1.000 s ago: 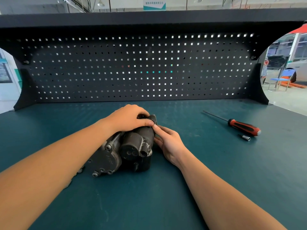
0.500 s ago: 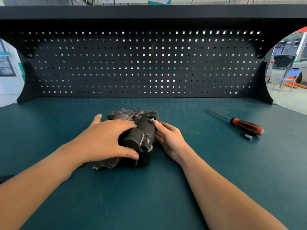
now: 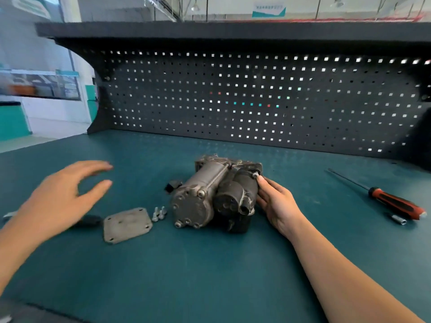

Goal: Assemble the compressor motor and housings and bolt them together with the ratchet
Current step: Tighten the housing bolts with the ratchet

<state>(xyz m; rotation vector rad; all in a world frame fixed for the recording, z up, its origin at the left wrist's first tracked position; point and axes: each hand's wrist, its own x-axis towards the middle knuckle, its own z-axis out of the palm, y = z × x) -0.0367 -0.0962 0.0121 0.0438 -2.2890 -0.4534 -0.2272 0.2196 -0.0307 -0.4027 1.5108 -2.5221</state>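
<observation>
**Right hand rests on the compressor, left hand hovers open**

The right hand [image 3: 277,203] reaches in from the lower right with the forearm low over the bench [image 3: 210,276]. Its fingers are nearly straight and lie flat against the right side of the dark motor [image 3: 235,197]. They press on it and do not curl around it. The index fingertip touches the housing just beside a small bolt [image 3: 255,175] at the far upper corner.

The left hand [image 3: 63,197] is blurred and hangs above the bench with the palm down. Its fingers and thumb are spread and hold nothing.

The compressor assembly [image 3: 205,194] lies on its side, directly left of the right palm, with its round end faces toward the person. It is well apart from the left hand. Between the left hand and the assembly lie a flat cover plate [image 3: 127,224] and, just beside it, a few loose bolts [image 3: 159,213]. A dark object [image 3: 89,221] is partly hidden under the left hand and cannot be identified.

To the right of the right hand, well apart from it, a screwdriver [image 3: 396,203] with a red and black handle lies on the bench. A small socket [image 3: 400,221] is just beside the handle.
</observation>
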